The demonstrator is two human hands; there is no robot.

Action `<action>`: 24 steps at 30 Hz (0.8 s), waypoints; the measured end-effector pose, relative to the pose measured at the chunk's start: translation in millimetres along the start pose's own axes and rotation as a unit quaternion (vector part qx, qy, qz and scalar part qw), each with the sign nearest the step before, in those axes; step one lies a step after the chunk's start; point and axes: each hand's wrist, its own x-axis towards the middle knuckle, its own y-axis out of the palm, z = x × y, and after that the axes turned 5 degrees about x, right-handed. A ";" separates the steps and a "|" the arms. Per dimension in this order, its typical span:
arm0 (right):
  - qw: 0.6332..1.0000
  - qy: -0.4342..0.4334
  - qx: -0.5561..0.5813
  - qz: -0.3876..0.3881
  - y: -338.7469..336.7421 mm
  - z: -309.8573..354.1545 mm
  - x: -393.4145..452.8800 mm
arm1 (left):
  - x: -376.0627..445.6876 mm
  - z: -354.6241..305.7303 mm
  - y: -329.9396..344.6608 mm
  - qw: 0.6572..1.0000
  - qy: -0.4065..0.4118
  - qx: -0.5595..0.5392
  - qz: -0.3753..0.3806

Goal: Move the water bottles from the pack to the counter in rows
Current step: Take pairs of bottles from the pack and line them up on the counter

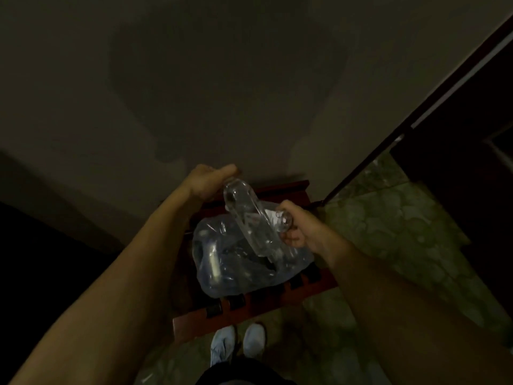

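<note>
The scene is dim. A torn clear plastic pack [236, 262] with several water bottles inside lies on a reddish wooden seat [249, 309]. Above the pack a clear water bottle [244, 215] is tilted, its upper end under the fingers of my left hand [208, 180], which holds it there. My right hand [301, 232] is curled round a second clear bottle, whose round end [284, 218] sticks out of the fist. The two bottles overlap in the glare, so where they meet is unclear. No counter is in view.
A plain wall [222, 79] fills the upper half, right behind the seat. Green patterned floor tiles [402, 232] spread to the right. A dark door frame [444, 93] runs diagonally at the right. My white shoes [238, 343] stand just in front of the seat.
</note>
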 end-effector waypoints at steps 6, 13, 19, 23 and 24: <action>0.974 -0.056 0.214 0.041 31.3 7.3 -10.6 | -14.3 -5.3 11.1 0.975 -0.034 -0.208 -0.067; 0.953 -0.099 0.287 -0.012 64.5 16.2 -24.8 | -40.9 -21.4 32.6 0.937 -0.052 -0.302 -0.167; 0.933 -0.159 0.321 -0.033 65.7 22.0 -39.0 | -91.7 -19.8 64.0 0.970 0.045 -0.225 -0.083; 0.927 -0.179 0.329 -0.026 69.5 35.3 -56.9 | -117.6 -12.8 58.5 0.969 0.087 -0.231 0.007; 0.927 -0.177 0.330 -0.018 74.3 38.8 -62.5 | -122.1 -15.3 52.6 0.965 0.087 -0.247 0.007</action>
